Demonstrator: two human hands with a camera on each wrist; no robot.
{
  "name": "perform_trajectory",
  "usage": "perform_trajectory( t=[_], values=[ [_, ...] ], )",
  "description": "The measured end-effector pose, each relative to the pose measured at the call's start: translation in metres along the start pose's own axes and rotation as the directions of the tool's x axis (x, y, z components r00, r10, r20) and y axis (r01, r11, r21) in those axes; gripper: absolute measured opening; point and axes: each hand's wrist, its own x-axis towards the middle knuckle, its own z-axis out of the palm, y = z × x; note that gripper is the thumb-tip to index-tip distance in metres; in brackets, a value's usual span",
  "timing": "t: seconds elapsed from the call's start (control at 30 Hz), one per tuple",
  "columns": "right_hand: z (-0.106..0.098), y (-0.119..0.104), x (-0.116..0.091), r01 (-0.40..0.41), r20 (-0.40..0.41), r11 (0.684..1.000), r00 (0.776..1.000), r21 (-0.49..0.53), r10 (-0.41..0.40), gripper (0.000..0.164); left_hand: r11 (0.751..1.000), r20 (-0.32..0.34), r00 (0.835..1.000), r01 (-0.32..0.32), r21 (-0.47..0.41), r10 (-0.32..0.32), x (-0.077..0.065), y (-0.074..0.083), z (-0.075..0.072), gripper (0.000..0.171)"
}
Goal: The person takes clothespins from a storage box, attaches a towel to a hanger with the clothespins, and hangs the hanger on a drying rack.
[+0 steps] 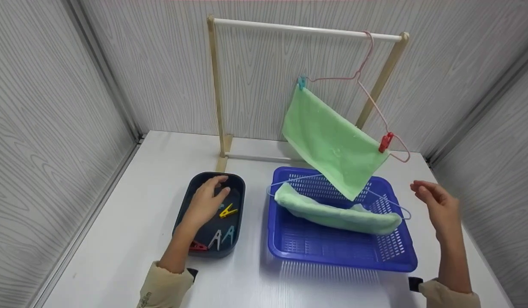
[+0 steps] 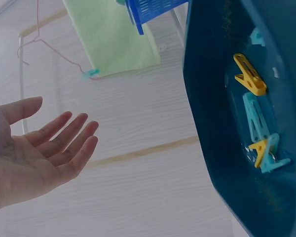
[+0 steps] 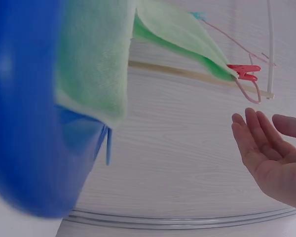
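My left hand [image 1: 205, 203] hovers over the dark clothespin tray [image 1: 178, 218], its fingers relaxed and holding nothing. In the tray lie a yellow clothespin [image 1: 228, 210], a white one, blue ones and a red clothespin [image 1: 197, 246]. To the right of the blue basket [image 1: 341, 262], my right hand [image 1: 439, 207] is raised with loosely bent fingers and nothing in them. A light green towel [image 1: 332, 137] hangs tilted from a pink hanger [image 1: 334, 78], held by a blue clothespin [image 1: 302, 82] and a red clothespin [image 1: 386, 142]. Another green towel [image 1: 336, 217] lies over a light blue hanger [image 1: 406, 214] across the basket.
The pink hanger hooks over the white rail [image 1: 289, 27] of a wooden rack, near its right post [image 1: 384, 79]. The left post [image 1: 217, 85] stands behind the tray. Grey wood-grain walls [image 1: 45, 107] enclose the white table [image 1: 131, 184] at the back and sides.
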Motion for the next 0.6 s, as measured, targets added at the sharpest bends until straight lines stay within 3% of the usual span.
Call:
perform_trajectory(
  t=[0.1,0.23,0.33,0.43,0.6],
  values=[
    [-0.005,0.009,-0.014,0.018,0.07,0.962,0.998,-0.273,0.001,0.033,1.0,-0.013,1.0,0.0,-0.007,0.0,-0.007,-0.009,0.0,0.04],
    [-0.006,0.025,-0.031,0.076,0.142,0.883,0.99,-0.463,-0.011,0.029,0.999,-0.029,0.999,0.036,-0.037,-0.037,-0.017,-0.021,0.001,0.039],
    [-0.002,0.042,-0.039,0.162,0.202,0.851,0.977,-0.5,-0.068,0.027,0.997,-0.053,0.996,0.072,-0.04,-0.075,-0.023,-0.03,0.003,0.038],
    [0.004,0.059,-0.044,0.217,0.245,0.84,0.964,-0.498,-0.103,0.036,0.996,-0.087,0.992,0.09,-0.022,-0.091,-0.026,-0.039,0.005,0.039],
    [0.013,0.079,-0.057,0.213,0.281,0.83,0.957,-0.516,-0.071,0.052,0.993,-0.136,0.985,0.111,0.049,-0.103,-0.033,-0.051,0.009,0.039]
  ],
)
